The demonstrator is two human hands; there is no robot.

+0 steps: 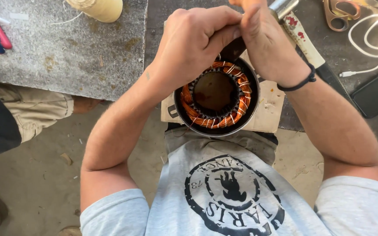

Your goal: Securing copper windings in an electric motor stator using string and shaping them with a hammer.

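A: Nearest?
B: Grey shirt (224, 192), then 1 motor ring (217, 98) w/ copper coils, on cardboard (270, 116) at counter (66, 52) edge.
A: Grip?
B: 2 hands. Left hand (193, 41) & right hand (265, 41) curled tight, pinching something at ring's far rim, can't tell what. Ring sits just below them.
A: Else?
B: 1 scissors (340, 13), 1 white cable (372, 39).

round dark motor stator (217, 97), copper windings tied with white cord, open end up, on cardboard

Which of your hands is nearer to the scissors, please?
Right. The right hand is beside the scissors; the left hand lies farther away, over the stator.
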